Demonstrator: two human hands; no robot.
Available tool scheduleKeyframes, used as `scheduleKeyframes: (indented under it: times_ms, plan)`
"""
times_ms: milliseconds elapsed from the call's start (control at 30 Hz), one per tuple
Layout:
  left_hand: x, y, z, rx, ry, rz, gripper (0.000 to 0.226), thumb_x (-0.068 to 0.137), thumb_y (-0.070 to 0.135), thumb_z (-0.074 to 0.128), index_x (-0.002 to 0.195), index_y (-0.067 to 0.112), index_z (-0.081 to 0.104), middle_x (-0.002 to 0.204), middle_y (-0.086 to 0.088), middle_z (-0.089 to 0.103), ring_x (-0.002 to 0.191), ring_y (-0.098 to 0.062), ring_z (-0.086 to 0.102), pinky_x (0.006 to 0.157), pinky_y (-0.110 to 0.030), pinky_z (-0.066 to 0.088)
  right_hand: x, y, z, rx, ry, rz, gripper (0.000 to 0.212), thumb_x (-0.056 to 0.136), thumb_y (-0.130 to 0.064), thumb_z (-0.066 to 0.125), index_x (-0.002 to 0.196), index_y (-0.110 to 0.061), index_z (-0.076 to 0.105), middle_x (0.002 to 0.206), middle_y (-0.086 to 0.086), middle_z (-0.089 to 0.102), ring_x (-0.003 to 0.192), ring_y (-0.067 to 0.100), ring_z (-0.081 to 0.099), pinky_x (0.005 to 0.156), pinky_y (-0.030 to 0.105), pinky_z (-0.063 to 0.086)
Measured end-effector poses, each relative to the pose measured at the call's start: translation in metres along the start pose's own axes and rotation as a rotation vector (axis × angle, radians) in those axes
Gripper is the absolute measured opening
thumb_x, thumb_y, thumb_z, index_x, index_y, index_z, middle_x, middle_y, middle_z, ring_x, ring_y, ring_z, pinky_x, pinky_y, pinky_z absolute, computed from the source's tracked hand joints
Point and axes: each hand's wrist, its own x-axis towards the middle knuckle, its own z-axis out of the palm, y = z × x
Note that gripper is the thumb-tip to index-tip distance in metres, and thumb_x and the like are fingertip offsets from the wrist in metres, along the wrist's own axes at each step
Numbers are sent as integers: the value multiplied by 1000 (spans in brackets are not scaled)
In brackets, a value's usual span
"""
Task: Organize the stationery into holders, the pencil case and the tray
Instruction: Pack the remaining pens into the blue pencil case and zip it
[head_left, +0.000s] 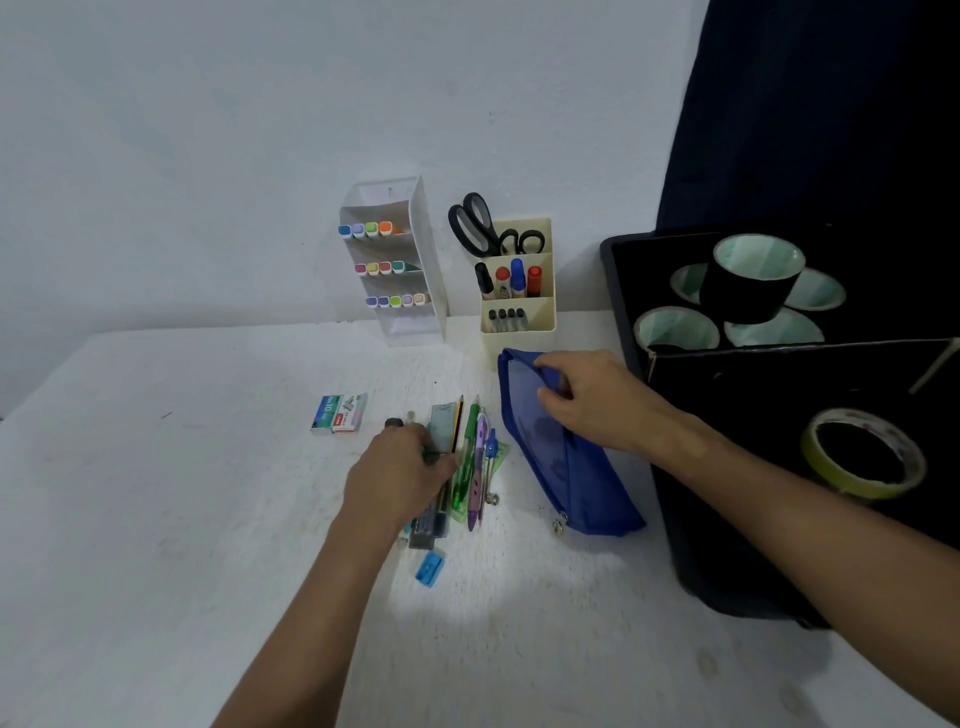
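Two hands share the job: the right hand (587, 400) pinches the blue pencil case (566, 467) open at its upper lip, near the table's right edge beside the tray (623, 291). The left hand (400, 467) closes on the pens (470, 457) mid-table; gather them parallel, then slide them in tips first.

White table (156, 467), pale wall (208, 130), dark curtain (831, 104).

single head-mounted view, wide-angle.
looks forward and down from close above the white table (156, 467), facing the rear wall (260, 130); both forearms enter from below.
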Motion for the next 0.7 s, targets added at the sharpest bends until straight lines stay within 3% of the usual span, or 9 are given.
scheduleKeyframes:
  times_ms: [133,300,400,500,600,700]
  plan:
    - [-2,3,-4,27,8,6,33,89,38,60,109,12,59,96,-7,65,82,-18,62,70,-32,54,1,-1,0,35,23,4,25,94,-16,52,113,-6,63,78,2,61,59,7,53,52,13,46]
    - [-2,7,-20,-129,77,-27,28,89,25,56,79,1,66,66,-10,65,55,-17,59,47,-23,43,1,-3,1,65,8,34,29,95,-15,50,121,-9,61,83,1,59,57,5,53,51,18,49]
    - [-7,22,-36,-289,134,8,25,88,20,52,72,9,68,58,-3,65,50,-16,61,49,-23,48,1,-2,1,71,4,48,30,96,-15,50,124,-11,59,87,1,58,61,8,55,54,20,54]
    - [-14,46,-44,-576,16,-10,19,85,22,55,77,18,72,62,-4,71,54,-20,68,55,-28,56,2,-1,2,84,4,71,30,96,-15,49,125,-13,58,94,6,61,61,9,57,56,25,55]
    - [-7,67,-36,-627,-147,-37,22,86,14,54,78,5,72,65,-12,68,52,-18,64,46,-26,50,4,1,2,72,8,74,31,97,-16,47,127,-14,55,103,10,63,60,8,56,50,20,52]
    - [2,83,-24,-596,-155,1,23,82,9,53,73,-7,66,53,-10,58,45,-19,57,45,-23,42,4,2,2,67,5,49,29,97,-14,46,125,-14,55,106,11,65,61,6,57,45,15,51]
